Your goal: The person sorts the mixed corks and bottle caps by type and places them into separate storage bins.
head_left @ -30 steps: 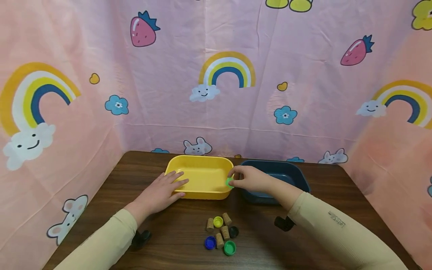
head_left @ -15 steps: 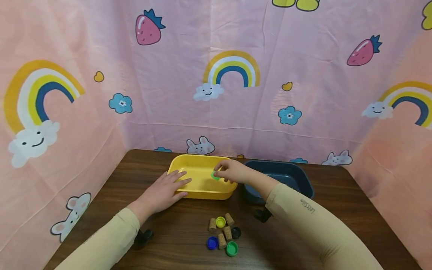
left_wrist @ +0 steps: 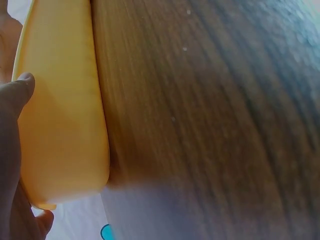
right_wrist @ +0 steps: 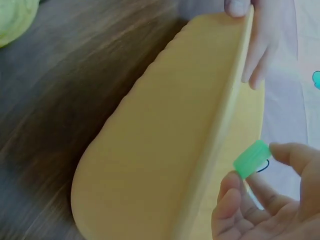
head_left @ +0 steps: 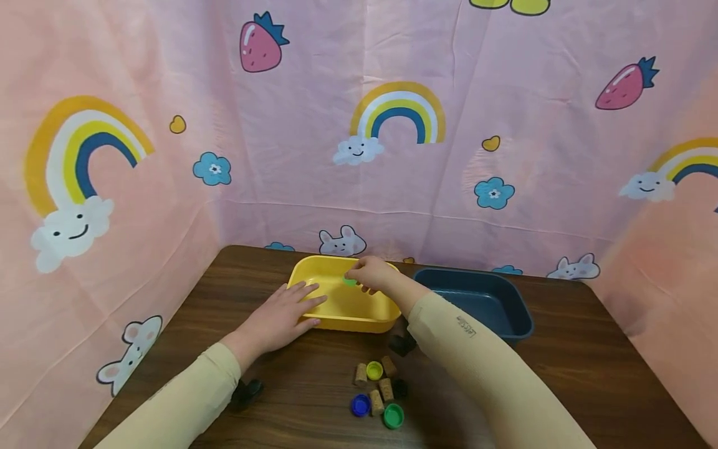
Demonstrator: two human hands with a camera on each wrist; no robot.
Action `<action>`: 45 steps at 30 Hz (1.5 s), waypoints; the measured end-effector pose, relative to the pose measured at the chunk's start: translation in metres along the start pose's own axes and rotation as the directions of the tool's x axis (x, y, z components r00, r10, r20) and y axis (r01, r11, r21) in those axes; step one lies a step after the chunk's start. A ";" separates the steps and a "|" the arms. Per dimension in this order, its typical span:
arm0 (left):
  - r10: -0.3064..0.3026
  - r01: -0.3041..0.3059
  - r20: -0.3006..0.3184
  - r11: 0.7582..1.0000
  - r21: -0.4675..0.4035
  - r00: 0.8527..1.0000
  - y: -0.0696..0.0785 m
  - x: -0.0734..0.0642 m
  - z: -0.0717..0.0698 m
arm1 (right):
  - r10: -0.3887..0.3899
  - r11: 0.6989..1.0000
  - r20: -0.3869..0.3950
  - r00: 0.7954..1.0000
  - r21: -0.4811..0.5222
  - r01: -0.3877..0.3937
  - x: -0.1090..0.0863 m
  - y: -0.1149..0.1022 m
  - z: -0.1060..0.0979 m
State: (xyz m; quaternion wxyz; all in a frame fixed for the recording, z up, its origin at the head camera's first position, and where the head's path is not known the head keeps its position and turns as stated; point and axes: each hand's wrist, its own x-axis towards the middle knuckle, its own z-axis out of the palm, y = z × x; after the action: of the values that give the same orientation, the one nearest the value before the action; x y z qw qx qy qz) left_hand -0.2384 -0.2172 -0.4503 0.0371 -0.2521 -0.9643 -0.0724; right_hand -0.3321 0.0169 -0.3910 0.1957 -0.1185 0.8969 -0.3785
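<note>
My right hand (head_left: pixel 374 274) is over the yellow plastic bin (head_left: pixel 348 325) and pinches a light green bottle cap (right_wrist: pixel 251 159) between thumb and fingertips. In the right wrist view the cap is tilted and held beyond the bin's near rim. My left hand (head_left: pixel 277 318) rests on the bin's front left corner, fingers spread and fairly straight over the rim. Its thumb (left_wrist: pixel 24 86) lies at the rim in the left wrist view.
A dark blue bin (head_left: pixel 518 312) stands right of the yellow one. Nearer on the wooden table lie several corks (head_left: pixel 376 402), a yellow cap (head_left: pixel 374 370), a blue cap (head_left: pixel 361 405), a green cap (head_left: pixel 394 416) and a black cap (head_left: pixel 400 388). A patterned cloth (head_left: pixel 303 156) hangs behind.
My right hand has moved left and farther back with the light green cap, from the yellow bin's right rim to over its inside. My left hand stays on the bin. The head view has shifted slightly.
</note>
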 end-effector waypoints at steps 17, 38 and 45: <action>0.006 -0.006 -0.014 1.000 -0.004 1.000 0.001 0.000 0.000 | 0.020 0.898 -0.097 0.995 -0.436 -0.061 0.027 -0.001 0.042; -0.020 0.020 0.007 1.000 0.006 1.000 0.003 0.002 -0.002 | -0.020 0.931 -0.148 0.989 -0.364 -0.035 0.021 0.000 0.037; -0.025 0.025 0.015 1.000 0.015 1.000 0.003 0.003 -0.001 | -0.036 0.997 -0.197 0.980 -0.080 0.021 0.001 -0.003 0.027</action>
State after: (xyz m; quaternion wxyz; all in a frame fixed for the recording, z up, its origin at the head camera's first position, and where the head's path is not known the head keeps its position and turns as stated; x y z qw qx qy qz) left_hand -0.2389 -0.2132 -0.4484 0.0307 -0.2401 -0.9682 -0.0639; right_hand -0.3206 -0.0027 -0.4061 0.0950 -0.1006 0.9242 -0.3560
